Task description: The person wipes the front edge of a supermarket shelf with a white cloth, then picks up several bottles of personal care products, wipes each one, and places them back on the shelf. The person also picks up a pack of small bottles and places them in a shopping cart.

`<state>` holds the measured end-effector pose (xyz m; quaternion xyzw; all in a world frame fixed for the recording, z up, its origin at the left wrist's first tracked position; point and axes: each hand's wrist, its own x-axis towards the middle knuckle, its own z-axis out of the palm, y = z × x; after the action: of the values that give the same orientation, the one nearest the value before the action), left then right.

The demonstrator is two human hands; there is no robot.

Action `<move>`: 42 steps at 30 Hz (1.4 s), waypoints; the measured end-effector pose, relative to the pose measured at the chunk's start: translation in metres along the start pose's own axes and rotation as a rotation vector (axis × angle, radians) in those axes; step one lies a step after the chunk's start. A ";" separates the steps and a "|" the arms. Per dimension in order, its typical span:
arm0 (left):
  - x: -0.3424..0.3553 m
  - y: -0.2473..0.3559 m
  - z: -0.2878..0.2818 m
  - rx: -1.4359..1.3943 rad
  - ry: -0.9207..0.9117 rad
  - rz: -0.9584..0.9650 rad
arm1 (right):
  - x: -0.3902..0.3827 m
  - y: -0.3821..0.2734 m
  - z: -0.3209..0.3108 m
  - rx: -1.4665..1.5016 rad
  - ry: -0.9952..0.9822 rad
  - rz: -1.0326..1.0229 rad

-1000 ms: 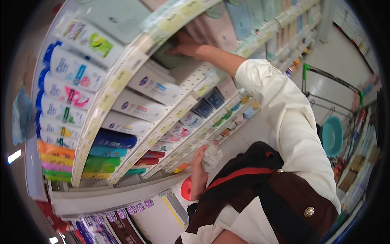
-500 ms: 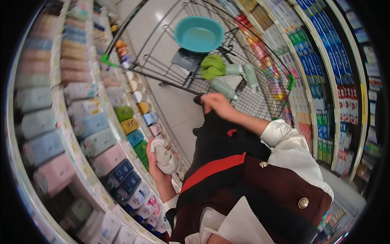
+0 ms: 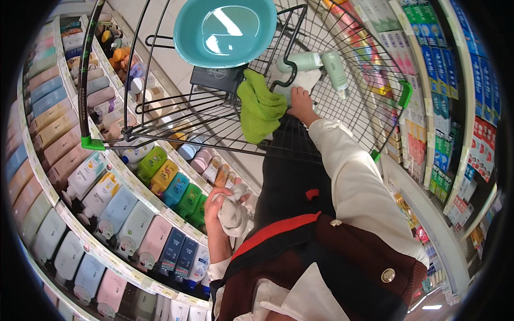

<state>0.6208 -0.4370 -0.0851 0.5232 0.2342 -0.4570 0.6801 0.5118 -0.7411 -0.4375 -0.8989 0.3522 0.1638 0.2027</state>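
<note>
My left hand (image 3: 217, 214) holds a crumpled off-white cloth (image 3: 234, 214) beside the shelf of bottles. My right hand (image 3: 301, 104) reaches into the wire cart (image 3: 350, 139), fingers curled on a pale green bottle (image 3: 284, 93) partly hidden by a green cloth (image 3: 259, 107) and my hand. Two more pale green bottles (image 3: 334, 75) lie just above it, near a white cloth (image 3: 304, 80). A dark flat item (image 3: 214, 80) and a teal basin (image 3: 225, 29) are at the far left of the cart.
Curved shelves of shampoo and other bottles (image 3: 93, 192) line my left side. Shelves of boxed goods (image 3: 439, 75) stand on my right. A tiled floor (image 3: 246, 168) shows under and beside the cart.
My right hand has left the shelf and moved into the cart. My view has turned from the shelf to the cart, which now appears nearer. My left hand keeps the cloth.
</note>
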 end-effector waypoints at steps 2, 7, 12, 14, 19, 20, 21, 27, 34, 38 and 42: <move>0.001 0.004 -0.006 0.018 0.027 -0.062 | 0.013 -0.010 0.019 -0.181 0.130 0.025; 0.010 -0.006 -0.011 0.274 0.158 0.087 | 0.030 -0.003 0.027 -0.165 0.004 -0.016; -0.002 -0.010 -0.011 0.303 0.173 0.045 | 0.013 0.007 -0.058 0.249 -0.505 0.088; -0.007 -0.012 -0.011 0.583 0.183 0.160 | -0.015 0.010 -0.113 0.535 -0.704 0.161; -0.021 -0.010 0.003 1.099 0.033 0.663 | -0.111 -0.005 -0.256 0.919 -1.199 0.267; -0.025 -0.009 0.012 1.190 0.009 0.758 | -0.126 -0.016 -0.279 0.933 -1.286 0.194; -0.030 -0.008 0.021 1.281 -0.010 0.855 | -0.138 -0.031 -0.299 0.922 -1.375 0.123; -0.068 0.020 0.037 1.523 -0.300 0.926 | -0.175 -0.158 -0.363 0.444 -1.486 -0.225; -0.106 0.001 -0.027 1.246 -0.109 0.953 | -0.208 -0.258 -0.370 0.224 -1.648 -0.260; -0.122 -0.029 -0.063 0.775 -0.133 0.859 | -0.213 -0.286 -0.333 0.363 -1.695 -0.325; -0.125 -0.046 -0.080 0.079 -0.051 0.902 | -0.263 -0.287 -0.278 0.633 -1.007 -0.852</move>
<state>0.5346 -0.3172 -0.0354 0.5873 -0.0516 -0.1364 0.7961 0.5708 -0.5330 -0.0106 -0.6720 -0.1335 0.3546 0.6363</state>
